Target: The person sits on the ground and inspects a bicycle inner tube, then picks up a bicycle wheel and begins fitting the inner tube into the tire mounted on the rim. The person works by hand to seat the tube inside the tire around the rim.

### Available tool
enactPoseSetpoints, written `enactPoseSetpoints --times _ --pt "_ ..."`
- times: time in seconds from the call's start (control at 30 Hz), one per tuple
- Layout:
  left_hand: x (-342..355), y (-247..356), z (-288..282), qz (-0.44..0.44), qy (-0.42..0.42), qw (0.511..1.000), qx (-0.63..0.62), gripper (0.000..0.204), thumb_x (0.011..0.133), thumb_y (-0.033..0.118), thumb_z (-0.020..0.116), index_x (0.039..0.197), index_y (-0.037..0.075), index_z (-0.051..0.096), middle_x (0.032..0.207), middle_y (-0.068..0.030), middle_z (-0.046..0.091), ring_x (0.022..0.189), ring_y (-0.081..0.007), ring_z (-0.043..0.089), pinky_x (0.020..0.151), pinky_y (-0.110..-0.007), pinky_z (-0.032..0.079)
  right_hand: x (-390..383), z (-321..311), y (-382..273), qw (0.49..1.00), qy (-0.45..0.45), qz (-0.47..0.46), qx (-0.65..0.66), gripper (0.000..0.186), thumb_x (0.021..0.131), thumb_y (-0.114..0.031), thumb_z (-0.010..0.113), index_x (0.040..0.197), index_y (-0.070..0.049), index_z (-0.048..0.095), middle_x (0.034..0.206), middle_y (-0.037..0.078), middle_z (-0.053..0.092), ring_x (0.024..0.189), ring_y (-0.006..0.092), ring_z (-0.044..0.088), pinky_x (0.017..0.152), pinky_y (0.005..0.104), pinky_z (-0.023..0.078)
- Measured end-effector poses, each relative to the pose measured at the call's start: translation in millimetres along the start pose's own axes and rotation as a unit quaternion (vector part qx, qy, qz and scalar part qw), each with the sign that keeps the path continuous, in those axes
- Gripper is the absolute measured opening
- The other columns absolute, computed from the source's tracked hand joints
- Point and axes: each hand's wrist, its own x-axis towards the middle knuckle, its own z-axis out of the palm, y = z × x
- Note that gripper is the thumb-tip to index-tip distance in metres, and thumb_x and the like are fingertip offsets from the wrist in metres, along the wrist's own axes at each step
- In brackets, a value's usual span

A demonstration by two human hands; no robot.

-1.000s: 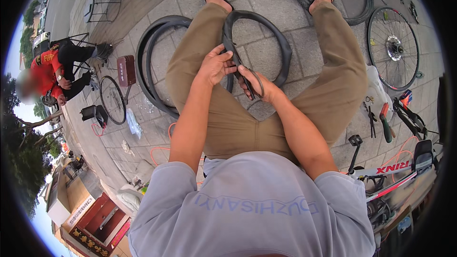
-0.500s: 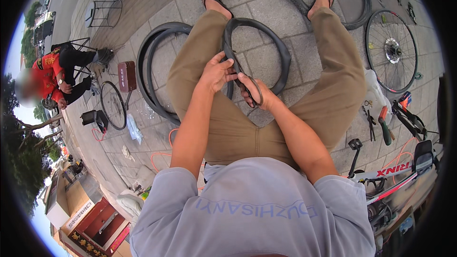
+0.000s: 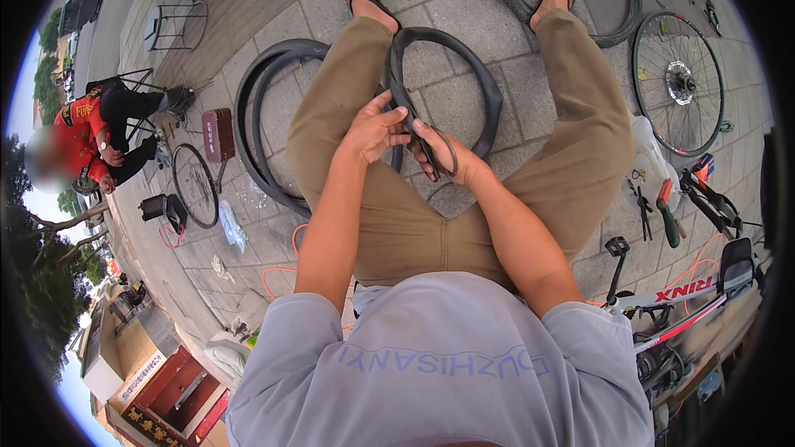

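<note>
Out past the grip, black tube [image 3: 493, 101] loops away lengthwise; right hand [image 3: 454, 156] holds its near end, left hand [image 3: 373, 130] alongside, can't tell if pinching.

Grey paving slabs [image 3: 526, 95] (outdoors) lie in daylight.

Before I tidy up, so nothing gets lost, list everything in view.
Inner tube: one, black, between legs
Rubber hoops: at least two, black, beside left leg
Knobbly tyre: one, black, by right foot
Bicycle wheels: two, black, far left and right
Bicycle: one, white and red, lower right
Hand tools: several, mixed, right
Plastic bags: two, white right, bluish left
Case: one, brown, left
Cord: count unclear, orange, both sides
Seated person: one, red top, left
Left hand, right hand: one each, bare, at tube
</note>
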Motion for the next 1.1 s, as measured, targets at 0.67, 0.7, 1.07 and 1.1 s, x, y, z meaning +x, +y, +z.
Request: enactPoseSetpoints --times 0.67,0.7,1.07,1.1 --pt "1.3 -2.3 -0.4 -0.009 0.004 1.000 0.012 0.052 0.104 0.005 0.062 0.153 0.006 0.044 0.109 -0.0073 0.073 0.088 -0.0181 0.073 0.070 -0.034 0.064 -6.1 3.4 -7.6 0.997 0.050 0.016 -0.057 0.067 0.098 -0.074 0.055 0.083 -0.009 0.058 0.067 -0.001 0.047 0.051 0.0116 0.045 0.044 0.0301 0.036" --pt "0.5 -2.3 1.4 -0.015 0.007 1.000 0.023 0.053 0.104 0.005 0.061 0.154 0.005 0.043 0.110 -0.0074 0.072 0.088 -0.0179 0.073 0.069 -0.034 0.064 -4.0 1.2 -7.6 0.997 0.049 0.018 -0.058 0.068 0.098 -0.074 0.055 0.084 -0.008 0.059 0.067 -0.001 0.047 0.052 0.0120 0.045 0.044 0.0304 0.037" --pt "-2.8 1.4 2.0 -0.026 -0.023 0.999 0.033 0.067 0.105 0.006 0.061 0.162 0.002 0.028 0.113 -0.0079 0.072 0.090 -0.0170 0.073 0.067 -0.033 0.064 -3.4 0.5 -9.7 0.996 0.053 0.006 -0.068 0.065 0.099 -0.072 0.054 0.090 -0.007 0.059 0.069 0.000 0.049 0.052 0.0119 0.047 0.044 0.0308 0.037" --pt "-5.2 3.9 4.7 -0.027 -0.023 0.999 0.035 0.068 0.105 0.006 0.061 0.163 0.001 0.026 0.113 -0.0081 0.071 0.090 -0.0168 0.073 0.067 -0.033 0.064 -4.1 0.4 -11.0 0.996 0.055 0.012 -0.067 0.065 0.100 -0.072 0.054 0.090 -0.008 0.058 0.069 0.000 0.049 0.052 0.0117 0.046 0.044 0.0307 0.036"
